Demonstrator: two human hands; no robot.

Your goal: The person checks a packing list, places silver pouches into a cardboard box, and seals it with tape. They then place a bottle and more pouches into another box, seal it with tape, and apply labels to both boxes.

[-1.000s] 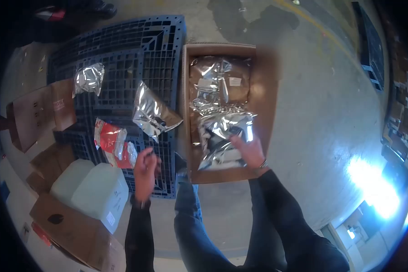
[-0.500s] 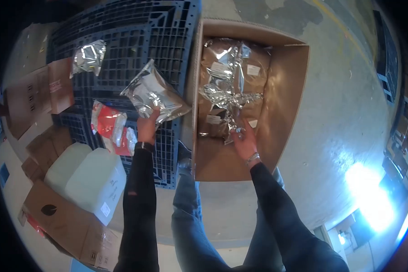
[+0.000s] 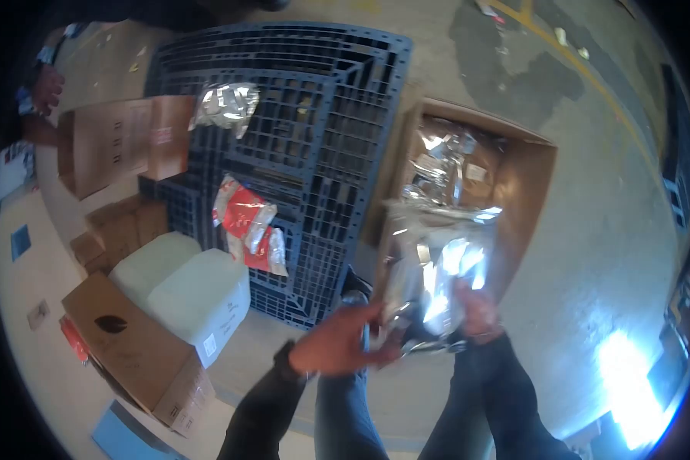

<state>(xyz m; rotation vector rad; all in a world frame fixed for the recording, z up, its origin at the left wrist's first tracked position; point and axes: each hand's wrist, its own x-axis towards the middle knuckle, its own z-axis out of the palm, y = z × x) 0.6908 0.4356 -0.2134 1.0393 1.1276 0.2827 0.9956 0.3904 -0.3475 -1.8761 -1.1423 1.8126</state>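
Note:
A shiny silver foil bag (image 3: 437,264) is held over the near end of an open cardboard box (image 3: 525,207). At its lower left edge, my left hand (image 3: 341,341) grips the bag between thumb and fingers. My right hand (image 3: 479,310), smeared by motion, holds the bag's right side, its fingers partly lost in the glare. Deeper in the box lie more silver foil bags (image 3: 445,157), some with white labels; the held bag hides the near part of the box.
A blue plastic pallet (image 3: 326,100) bears a foil bag (image 3: 228,106) and red-and-white packets (image 3: 245,215). At left are a carton (image 3: 107,142) held by another person's hand (image 3: 42,130), white jugs (image 3: 199,295) and an open carton (image 3: 123,345).
The foil bag has moved from above the pallet rightward over the box. My left hand came with it, and my right hand left the box's contents for the bag. Another person's hands appeared at left.

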